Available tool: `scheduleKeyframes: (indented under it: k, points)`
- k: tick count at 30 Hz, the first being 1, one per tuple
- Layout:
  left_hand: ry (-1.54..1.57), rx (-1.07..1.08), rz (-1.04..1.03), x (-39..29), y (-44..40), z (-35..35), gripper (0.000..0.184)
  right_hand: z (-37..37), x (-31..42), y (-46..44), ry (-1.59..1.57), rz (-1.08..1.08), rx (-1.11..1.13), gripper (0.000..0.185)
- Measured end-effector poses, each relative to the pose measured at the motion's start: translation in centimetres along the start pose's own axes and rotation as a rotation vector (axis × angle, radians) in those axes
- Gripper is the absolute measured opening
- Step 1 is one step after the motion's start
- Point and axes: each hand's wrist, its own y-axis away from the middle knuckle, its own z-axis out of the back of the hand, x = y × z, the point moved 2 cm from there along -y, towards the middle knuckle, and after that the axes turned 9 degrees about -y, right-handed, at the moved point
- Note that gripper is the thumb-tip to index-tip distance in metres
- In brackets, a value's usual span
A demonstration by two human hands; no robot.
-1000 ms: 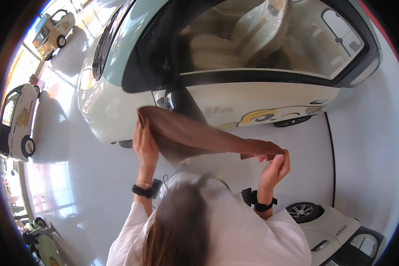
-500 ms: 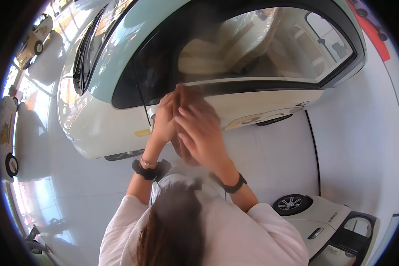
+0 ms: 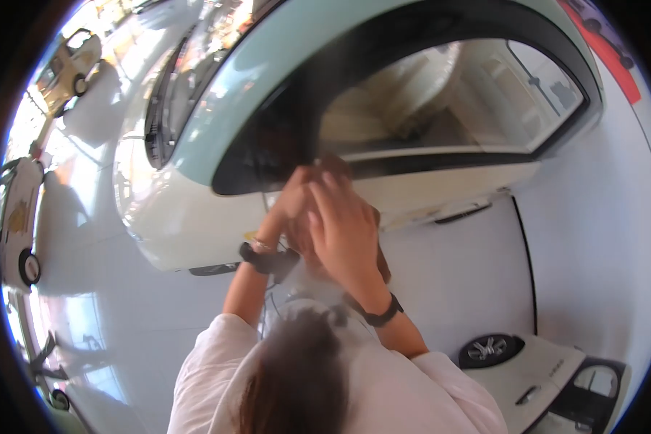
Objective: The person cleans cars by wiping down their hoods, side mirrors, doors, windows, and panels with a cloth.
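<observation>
A brown cloth, bunched up and blurred, is between my two hands in front of the car's side. My left hand is closed round its left part, with the fingertips hidden. Over its front lies my right hand, fingers slightly bent and pressing on the cloth. The cloth's folds show above my fingers and to the right of my right hand. Just beyond both hands is the door of a pale green and cream car, below its dark-framed side window.
Another light car with a black wheel stands at the lower right. Small vehicles line the far left on the glossy floor. A white wall or panel rises on the right, past a black line.
The cloth, stretched between my spread hands a second ago, is now bunched between them. My hands have come together, and since half a second ago they have shifted slightly right in view.
</observation>
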Motion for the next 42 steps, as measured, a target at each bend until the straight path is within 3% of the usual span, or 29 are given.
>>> scheduleKeyframes:
  k: [2,9,14,18,24,26,28,34,35,37,40,42]
  points:
    - [-0.034,-0.057,-0.064,-1.1,0.2,-0.2,0.031,0.8,0.3,0.3,0.0,-0.012,-0.016,0.042]
    - [0.065,-0.179,0.128,2.7,2.1,-1.9,0.042,1.8,-0.4,2.0,-0.006,0.026,-0.031,0.047]
    - [-0.516,-0.409,-0.056,-1.3,5.5,-5.2,0.044,3.4,-0.8,4.4,-0.045,0.088,-0.062,0.044]
    - [-0.73,-0.53,-0.099,-3.2,9.1,-9.0,0.057,4.5,-1.9,7.5,-0.093,0.145,-0.091,0.039]
    - [-1.141,-0.65,-0.037,1.5,15.1,-12.6,0.054,3.8,-5.0,13.1,-0.182,0.248,-0.135,0.039]
    - [-0.819,-0.697,0.045,-3.9,15.5,-13.6,0.051,3.2,-5.9,14.6,-0.227,0.252,-0.115,0.037]
    - [-0.59,-0.774,0.263,-4.3,16.2,-14.5,0.049,2.9,-6.0,15.4,-0.249,0.263,-0.106,0.035]
    - [-0.319,-0.757,0.316,-5.0,18.1,-15.4,0.046,1.6,-9.4,17.9,-0.356,0.364,-0.131,0.031]
    - [-0.22,-0.742,0.346,-4.7,18.2,-14.7,0.045,1.0,-10.8,18.8,-0.369,0.441,-0.132,0.031]
    - [-0.009,-0.712,0.418,-4.2,18.5,-13.3,0.043,1.4,-11.4,19.3,-0.393,0.39,-0.137,0.029]
    - [-0.094,-0.605,0.409,-4.2,18.6,-10.5,0.039,2.1,-10.5,19.1,-0.37,0.341,-0.155,0.029]
    - [-0.063,-0.649,0.341,-3.7,18.1,-9.4,0.028,2.7,-10.0,18.7,-0.357,0.309,-0.174,0.031]
